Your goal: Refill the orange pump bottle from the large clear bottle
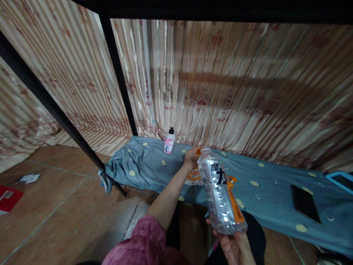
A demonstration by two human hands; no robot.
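Observation:
My right hand (234,246) grips a clear plastic drink bottle (217,195) near its base. The bottle is tilted, with its neck pointing away from me, and has a silver and orange label with large black characters. No cap sits on its mouth. Beside the neck, my left hand (191,158) is closed on a small orange bottle cap (198,151), partly hidden by the fingers. Beneath my left wrist lies an orange and clear wrapper (194,176). Another small orange item (232,181) shows partly behind the bottle.
A small bottle with a black cap and pink label (169,142) stands on the grey-green patterned sheet (149,165). Farther right lie a black phone (305,203) and a blue-framed device (342,180). Black metal posts (118,73) and striped curtains (220,92) enclose the bed. A red packet (9,198) lies on the floor.

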